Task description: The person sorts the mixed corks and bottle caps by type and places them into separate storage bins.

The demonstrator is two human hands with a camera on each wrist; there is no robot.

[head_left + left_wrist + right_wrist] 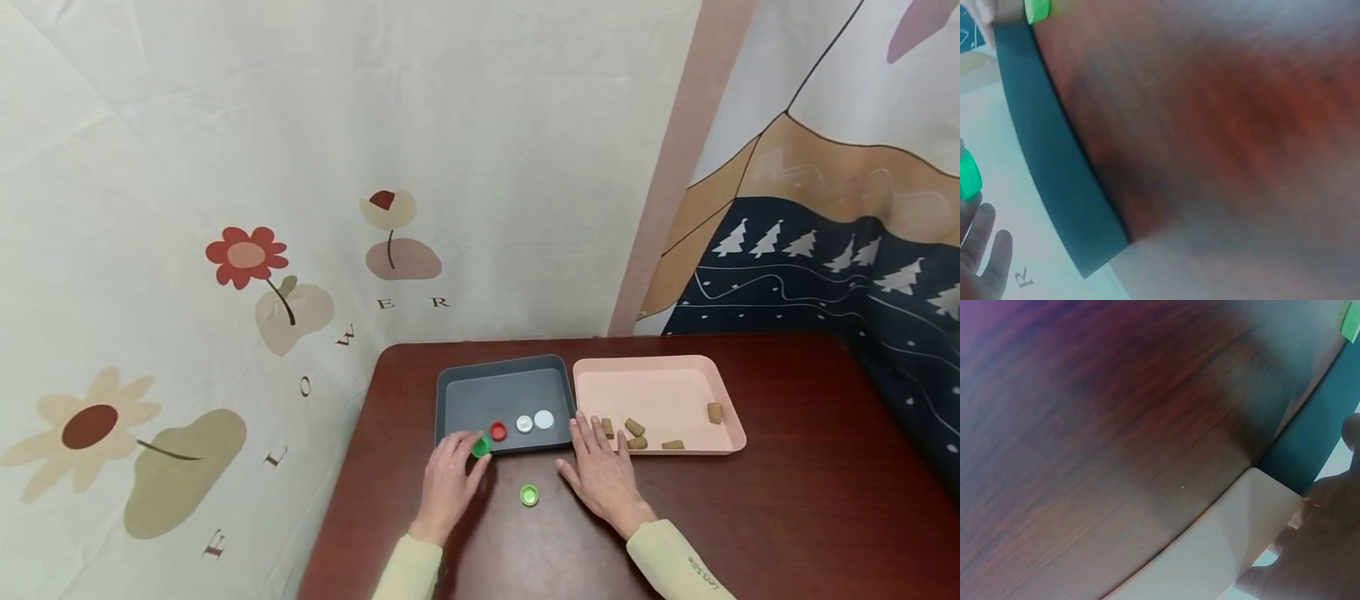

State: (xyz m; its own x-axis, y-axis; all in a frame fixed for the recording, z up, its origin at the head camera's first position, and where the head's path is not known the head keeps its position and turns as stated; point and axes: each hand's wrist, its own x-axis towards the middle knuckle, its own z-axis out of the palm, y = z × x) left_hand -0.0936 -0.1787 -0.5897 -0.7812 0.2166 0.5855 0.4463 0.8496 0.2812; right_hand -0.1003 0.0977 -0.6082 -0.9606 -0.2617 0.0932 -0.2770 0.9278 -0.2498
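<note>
My left hand [444, 487] pinches a green bottle cap [481, 447] between thumb and fingers, over the near left corner of the dark grey tray [495, 390]; the left wrist view shows this cap [969, 176] by the fingertips. Inside the tray, a red cap [498, 431] and two white caps [524, 424] lie along the near side. Another, lighter green cap [529, 496] lies on the table in front. My right hand [606, 482] is spread with fingers extended, reaching over the near left corner of the pink tray [645, 387] where the trays meet.
Several corks [715, 412] lie in the pink tray, most near its front side. Both trays stand side by side on the dark red-brown table [795, 467]. A printed cloth [525, 208] hangs behind the table's back edge.
</note>
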